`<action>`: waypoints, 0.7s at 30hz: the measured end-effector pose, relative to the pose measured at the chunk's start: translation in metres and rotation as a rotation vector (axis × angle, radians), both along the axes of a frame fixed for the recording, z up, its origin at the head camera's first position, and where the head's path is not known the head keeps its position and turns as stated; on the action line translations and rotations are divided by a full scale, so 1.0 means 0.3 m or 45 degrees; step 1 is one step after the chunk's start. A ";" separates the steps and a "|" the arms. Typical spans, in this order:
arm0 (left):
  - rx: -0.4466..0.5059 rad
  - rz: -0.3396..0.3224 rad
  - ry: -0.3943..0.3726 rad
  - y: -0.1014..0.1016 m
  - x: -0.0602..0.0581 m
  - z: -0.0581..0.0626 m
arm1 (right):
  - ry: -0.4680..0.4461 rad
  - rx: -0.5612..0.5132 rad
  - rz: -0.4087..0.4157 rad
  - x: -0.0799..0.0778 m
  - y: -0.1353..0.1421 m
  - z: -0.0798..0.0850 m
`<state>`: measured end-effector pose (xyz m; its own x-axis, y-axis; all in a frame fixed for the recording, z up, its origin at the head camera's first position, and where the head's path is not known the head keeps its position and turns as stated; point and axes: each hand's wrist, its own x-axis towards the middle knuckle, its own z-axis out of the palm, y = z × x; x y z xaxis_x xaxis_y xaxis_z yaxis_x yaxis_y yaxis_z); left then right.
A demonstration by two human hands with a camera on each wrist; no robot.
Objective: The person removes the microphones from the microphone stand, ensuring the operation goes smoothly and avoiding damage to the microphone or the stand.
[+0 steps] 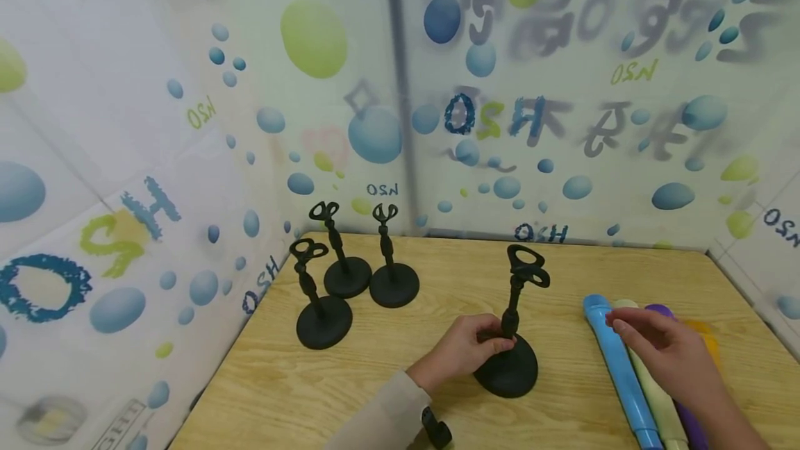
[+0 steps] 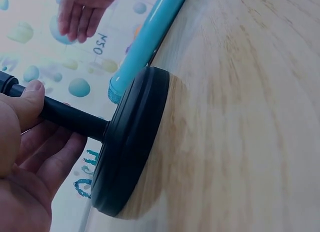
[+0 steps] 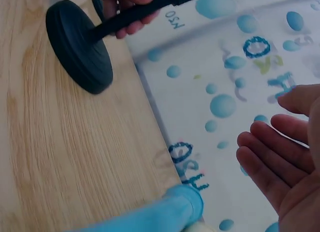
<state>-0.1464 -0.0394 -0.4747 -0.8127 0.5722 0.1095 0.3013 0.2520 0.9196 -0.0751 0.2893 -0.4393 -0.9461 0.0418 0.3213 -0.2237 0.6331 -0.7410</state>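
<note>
My left hand (image 1: 462,349) grips the pole of a black microphone stand (image 1: 507,373), with thumb and fingers curled round it just above the round base. The stand is nearly upright, its looped clip on top; its base (image 2: 132,142) lies right at the tabletop in the left wrist view. On the right, my right hand (image 1: 675,353) hovers over a row of long coloured tubes, holding nothing, its fingers (image 3: 270,147) loosely extended. Nearest it are a blue tube (image 1: 625,373) and a cream tube (image 1: 656,394); a purple tube (image 1: 690,426) is partly hidden under the hand.
Three more black stands, a front one (image 1: 324,322), a back one (image 1: 347,277) and a right one (image 1: 394,285), stand at the table's back left. An orange tube (image 1: 707,339) shows behind my right hand. Patterned curtains (image 1: 375,75) border the wooden table (image 1: 262,394).
</note>
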 end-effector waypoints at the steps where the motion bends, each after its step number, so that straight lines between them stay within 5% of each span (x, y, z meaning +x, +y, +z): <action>1: -0.002 0.000 0.003 -0.002 0.000 0.001 | 0.002 -0.002 0.014 -0.004 -0.014 0.002; 21: -0.011 -0.019 0.014 -0.021 0.001 0.006 | 0.070 -0.111 0.223 -0.044 -0.199 0.018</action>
